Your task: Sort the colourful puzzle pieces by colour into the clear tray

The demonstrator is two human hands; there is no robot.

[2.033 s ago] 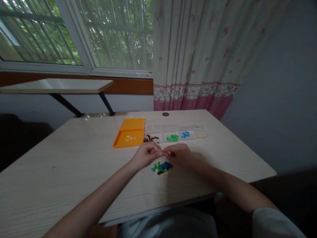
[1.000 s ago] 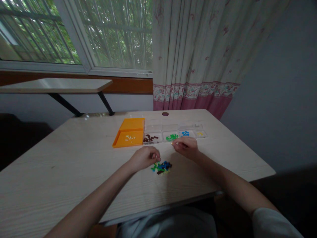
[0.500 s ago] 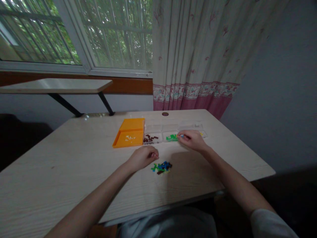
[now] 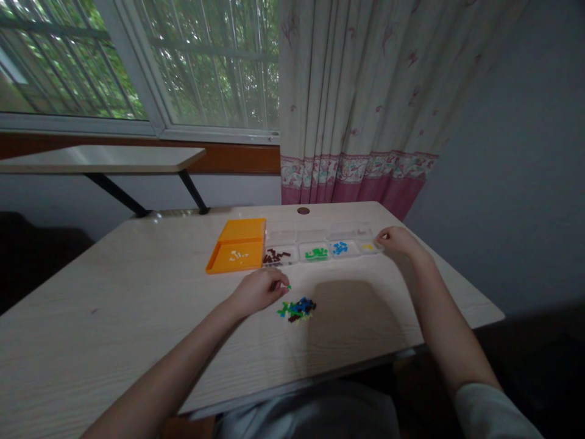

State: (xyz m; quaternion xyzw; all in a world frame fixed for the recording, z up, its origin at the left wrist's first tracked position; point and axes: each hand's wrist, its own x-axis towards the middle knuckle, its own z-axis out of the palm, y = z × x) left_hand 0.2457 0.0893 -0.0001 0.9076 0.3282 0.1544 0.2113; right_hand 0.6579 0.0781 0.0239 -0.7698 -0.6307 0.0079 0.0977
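Observation:
A small pile of mixed coloured pieces (image 4: 297,308) lies on the wooden table (image 4: 137,317). My left hand (image 4: 258,291) rests just left of the pile, fingers pinched on a tiny green piece. My right hand (image 4: 398,239) is at the right end of the clear compartment tray (image 4: 320,244), beside the yellow pieces (image 4: 368,247); its fingers are curled and what they hold I cannot make out. The tray also holds brown pieces (image 4: 275,256), green pieces (image 4: 316,253) and blue pieces (image 4: 340,247).
An orange tray (image 4: 237,247) with a few pale pieces sits left of the clear tray. A round hole (image 4: 303,210) marks the table's far edge. A curtain (image 4: 365,103), a window and a folding shelf (image 4: 100,157) stand behind.
My hands were together above the pile; my right hand then moved away along the clear tray, past the green and blue compartments to its right end. My left hand stayed by the pile.

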